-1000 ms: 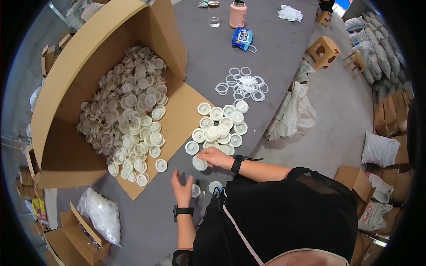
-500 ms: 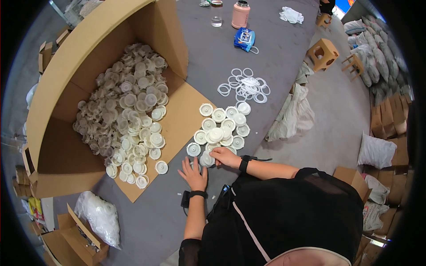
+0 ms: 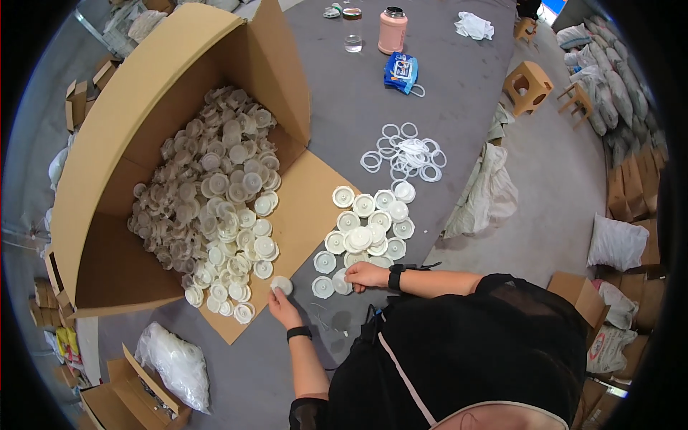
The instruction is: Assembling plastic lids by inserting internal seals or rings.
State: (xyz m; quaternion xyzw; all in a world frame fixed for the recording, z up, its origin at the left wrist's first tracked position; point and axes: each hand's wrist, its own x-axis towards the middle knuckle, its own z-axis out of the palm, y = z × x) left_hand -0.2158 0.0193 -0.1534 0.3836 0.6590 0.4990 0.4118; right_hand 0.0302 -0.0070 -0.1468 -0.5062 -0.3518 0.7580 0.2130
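As the left hand [image 3: 285,309] is gripping a white cap [image 3: 284,284] at the cardboard flap's [image 3: 308,197] edge, the right hand's [image 3: 368,275] fingers are pinching a pale disc [image 3: 342,282], right of that flap!

One left hand [image 3: 285,312] and one right hand [image 3: 369,274] are each holding one pale cap [image 3: 283,284]. The heaped caps [image 3: 215,185] are overlapping too much to count, and so are the white rings [image 3: 413,147]. One large carton [image 3: 281,79], one pink bottle [image 3: 393,33], one clear jar [image 3: 352,32], one blue packet [image 3: 401,70] and one crumpled cloth [image 3: 474,26] are sitting on the surface [image 3: 448,89]; three stools [image 3: 532,77] are standing beyond.
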